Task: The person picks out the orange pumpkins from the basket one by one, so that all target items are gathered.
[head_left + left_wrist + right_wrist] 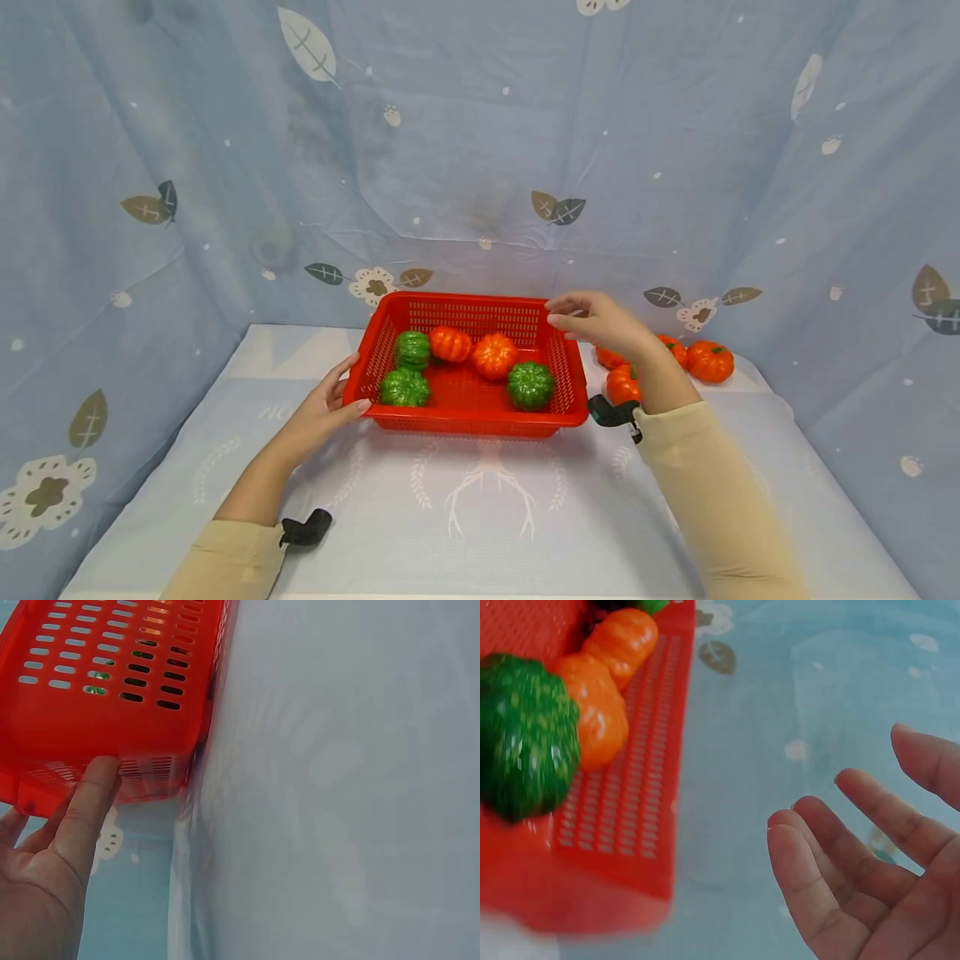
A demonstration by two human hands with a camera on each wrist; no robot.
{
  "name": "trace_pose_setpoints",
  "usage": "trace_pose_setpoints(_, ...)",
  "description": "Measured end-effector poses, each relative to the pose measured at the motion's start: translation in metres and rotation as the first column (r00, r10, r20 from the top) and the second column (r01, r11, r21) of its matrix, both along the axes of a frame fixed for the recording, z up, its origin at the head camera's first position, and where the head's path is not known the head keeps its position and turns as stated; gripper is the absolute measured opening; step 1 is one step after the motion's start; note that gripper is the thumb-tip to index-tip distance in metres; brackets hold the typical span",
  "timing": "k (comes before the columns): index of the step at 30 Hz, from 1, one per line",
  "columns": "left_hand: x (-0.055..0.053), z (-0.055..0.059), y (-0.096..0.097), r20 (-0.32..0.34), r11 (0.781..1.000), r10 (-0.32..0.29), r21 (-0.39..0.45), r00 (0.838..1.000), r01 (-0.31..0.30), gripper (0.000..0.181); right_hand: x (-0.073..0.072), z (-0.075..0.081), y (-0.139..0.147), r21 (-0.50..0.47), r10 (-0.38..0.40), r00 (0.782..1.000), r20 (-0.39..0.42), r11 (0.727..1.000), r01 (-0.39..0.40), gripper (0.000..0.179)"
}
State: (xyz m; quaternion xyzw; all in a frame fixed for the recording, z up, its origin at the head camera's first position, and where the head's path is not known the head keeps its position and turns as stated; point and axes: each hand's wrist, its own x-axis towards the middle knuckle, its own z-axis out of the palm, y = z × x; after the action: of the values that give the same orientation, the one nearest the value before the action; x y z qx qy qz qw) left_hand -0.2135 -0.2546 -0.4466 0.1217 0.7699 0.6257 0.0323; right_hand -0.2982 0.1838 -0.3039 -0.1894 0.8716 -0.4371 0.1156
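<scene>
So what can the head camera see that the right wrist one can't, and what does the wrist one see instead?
Only the head view shows the left hand touching the left end of the red basket, and the loose pumpkins on the tablecloth to its right.

Only the right wrist view shows the palm of the right hand.

Both show the right hand, the basket, green pumpkins and orange pumpkins inside it, and the leaf-patterned blue cloth.

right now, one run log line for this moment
left grip: holds red basket; right grip: empty, by basket; inside: green pumpkins, orange pumpkins
</scene>
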Motion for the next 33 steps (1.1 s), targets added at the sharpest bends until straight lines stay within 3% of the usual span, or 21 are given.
trace_pose_setpoints(13, -0.001, 0.000, -0.001, -0.005, 1.000, -0.007, 0.006, 1.000, 0.007, 0.085, -0.042, -0.031, -0.056, -0.114, 0.015, 0.995, 0.098, 0.993, -0.004, 0.042)
trace_pose_setpoints(22, 0.000, -0.002, -0.001, 0.027, 1.000, 0.008, 0.006, 1.000, -0.008, 0.086, -0.060, -0.058, -0.075, -0.030, -0.028, 0.989, 0.145, 0.999, 0.032, 0.043)
trace_pose_setpoints(33, 0.001, 0.000, -0.001, -0.005, 1.000, -0.010, 0.003, 1.000, 0.010, 0.085, -0.072, -0.080, -0.077, 0.064, -0.019, 0.979, 0.204, 0.998, 0.006, 0.042)
